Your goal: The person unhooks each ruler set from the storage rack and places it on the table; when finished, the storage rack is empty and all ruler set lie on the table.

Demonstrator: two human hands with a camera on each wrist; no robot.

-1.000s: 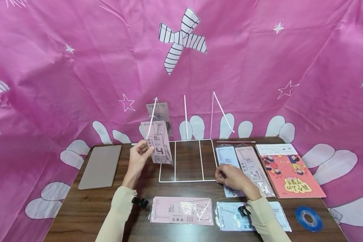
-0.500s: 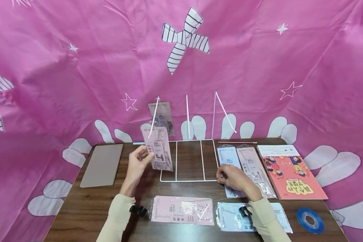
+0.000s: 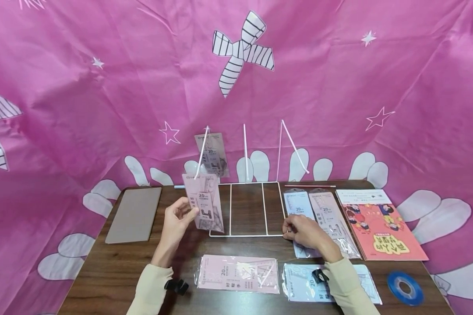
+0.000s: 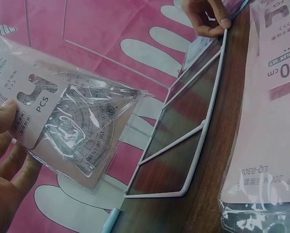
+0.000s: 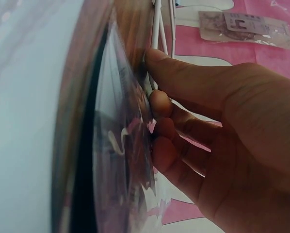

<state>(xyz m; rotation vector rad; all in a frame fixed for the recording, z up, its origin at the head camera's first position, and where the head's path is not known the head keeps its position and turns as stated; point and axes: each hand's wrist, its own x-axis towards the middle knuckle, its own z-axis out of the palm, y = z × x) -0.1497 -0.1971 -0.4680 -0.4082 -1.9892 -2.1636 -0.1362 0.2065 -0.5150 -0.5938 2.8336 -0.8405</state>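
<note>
My left hand (image 3: 177, 218) pinches a pink ruler-set pack (image 3: 210, 223) by its left side, thumb in front. Its top edge overlaps the tip of the left prong of a white wire display rack (image 3: 244, 236). Through the clear plastic, the left wrist view shows a protractor (image 4: 79, 131). A similar pack (image 3: 217, 142) hangs farther back at that prong. My right hand (image 3: 305, 232) pinches the rack's front right corner, thumb and forefinger on the wire (image 5: 157, 29) in the right wrist view.
Blue (image 3: 298, 201) and pink (image 3: 323, 205) packs lie right of the rack. Another pink pack (image 3: 217, 271) and a blue pack (image 3: 299, 288) lie in front. Around them are a red book (image 3: 394, 223), blue tape roll (image 3: 392, 280), grey board (image 3: 134, 214) and pencil (image 3: 309, 186).
The held pink pack has come down and toward me along the left prong, its top now at the prong's tip. My right hand keeps its hold on the rack corner.
</note>
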